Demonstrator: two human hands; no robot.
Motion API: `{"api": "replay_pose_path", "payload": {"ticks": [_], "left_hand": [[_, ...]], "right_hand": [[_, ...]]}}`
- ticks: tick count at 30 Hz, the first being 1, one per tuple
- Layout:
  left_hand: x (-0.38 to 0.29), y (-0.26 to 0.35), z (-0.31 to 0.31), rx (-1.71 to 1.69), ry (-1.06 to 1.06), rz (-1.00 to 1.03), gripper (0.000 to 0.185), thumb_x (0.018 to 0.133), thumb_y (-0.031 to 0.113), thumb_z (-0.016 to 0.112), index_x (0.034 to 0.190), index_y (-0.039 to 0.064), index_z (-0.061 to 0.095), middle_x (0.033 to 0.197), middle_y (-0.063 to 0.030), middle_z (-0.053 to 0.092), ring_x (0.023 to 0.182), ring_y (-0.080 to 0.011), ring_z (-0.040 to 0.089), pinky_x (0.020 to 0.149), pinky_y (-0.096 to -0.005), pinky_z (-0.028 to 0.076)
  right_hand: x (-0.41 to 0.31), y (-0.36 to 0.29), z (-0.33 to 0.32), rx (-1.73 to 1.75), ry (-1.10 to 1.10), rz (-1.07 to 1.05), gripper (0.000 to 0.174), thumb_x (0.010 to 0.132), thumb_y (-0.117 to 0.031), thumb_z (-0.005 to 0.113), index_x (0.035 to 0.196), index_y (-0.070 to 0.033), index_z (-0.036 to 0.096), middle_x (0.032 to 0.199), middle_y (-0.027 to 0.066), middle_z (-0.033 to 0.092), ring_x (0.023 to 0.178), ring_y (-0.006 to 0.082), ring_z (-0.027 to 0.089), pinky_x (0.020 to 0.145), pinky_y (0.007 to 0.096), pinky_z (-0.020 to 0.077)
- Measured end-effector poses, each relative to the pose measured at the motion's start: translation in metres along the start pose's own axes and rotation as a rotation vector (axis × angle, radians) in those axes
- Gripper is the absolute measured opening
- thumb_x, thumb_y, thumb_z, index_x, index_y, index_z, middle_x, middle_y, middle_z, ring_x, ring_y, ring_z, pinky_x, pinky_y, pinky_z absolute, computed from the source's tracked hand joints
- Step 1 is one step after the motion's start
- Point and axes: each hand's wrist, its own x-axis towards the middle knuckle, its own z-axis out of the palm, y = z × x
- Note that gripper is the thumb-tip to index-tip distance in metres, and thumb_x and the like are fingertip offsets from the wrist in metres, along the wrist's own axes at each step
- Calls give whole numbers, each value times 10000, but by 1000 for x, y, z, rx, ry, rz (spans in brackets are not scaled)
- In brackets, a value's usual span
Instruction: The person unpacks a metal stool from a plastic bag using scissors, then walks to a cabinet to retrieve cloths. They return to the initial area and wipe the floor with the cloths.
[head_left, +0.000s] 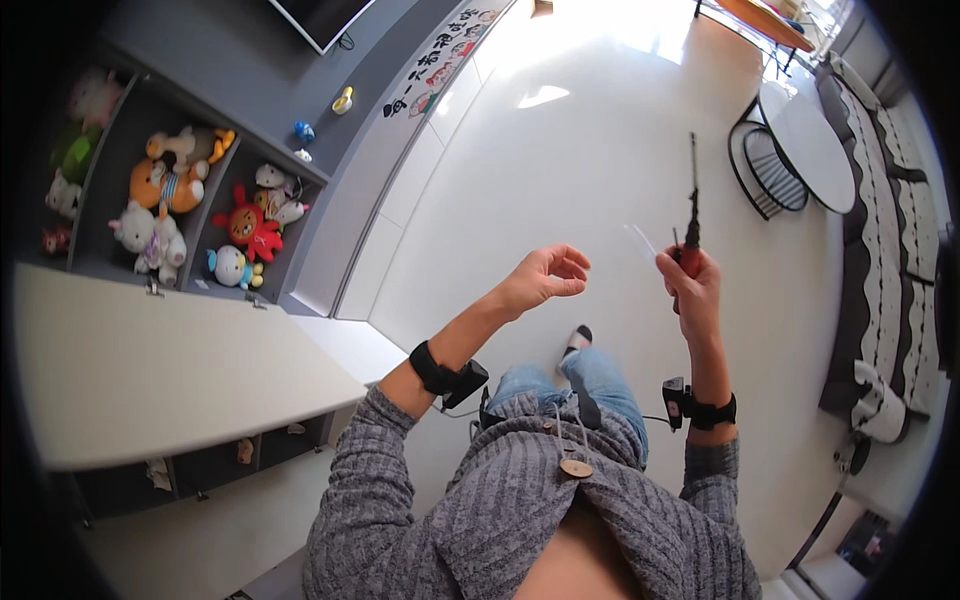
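Note:
Near the middle of the view, my left hand (550, 276) is held in the air with its fingers loosely curled and nothing in it. To its right, my right hand (691, 289) grips the red handle of a long, thin black tool (694, 217) that points away from me; its exact kind cannot be told. A thin clear strip (643, 244) sticks out to the left of the same hand, and a short dark rod (676, 238) stands up beside the handle. The fingers hide how these are held.
On the left, a grey shelf unit (201, 187) holds several plush toys, above a cream cabinet panel (180, 367). Small figures stand on a grey ledge. A round white table (806, 146) and a sofa with patterned covers (877, 247) are on the right. Pale floor (540, 172) lies ahead.

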Motion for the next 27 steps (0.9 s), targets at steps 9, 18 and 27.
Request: {"api": "replay_pose_path", "payload": {"ticks": [9, 18, 27], "left_hand": [[213, 38, -126, -54, 81, -12, 308, 799, 76, 706, 1084, 51, 592, 1025, -30, 616, 952, -141, 580, 852, -296, 474], [493, 121, -267, -28, 305, 78, 642, 719, 126, 801, 1249, 56, 445, 1205, -107, 517, 1150, -219, 479, 976, -381, 407], [792, 178, -358, 64, -82, -68, 402, 763, 209, 777, 1090, 80, 583, 1033, -58, 639, 1055, -176, 555, 989, -392, 386]], "right_hand": [[284, -45, 74, 64, -452, -85, 143, 816, -149, 700, 780, -43, 611, 618, -65, 475, 552, 29, 412, 492, 208, 310], [593, -110, 74, 9, -271, 115, 156, 815, -174, 694, 800, -59, 589, 562, -42, 470, 444, 26, 367, 377, 204, 232], [859, -81, 26, 284, -243, 229, 129, 829, -77, 664, 814, -28, 546, 617, -11, 474, 502, 71, 430, 467, 214, 321]]}}
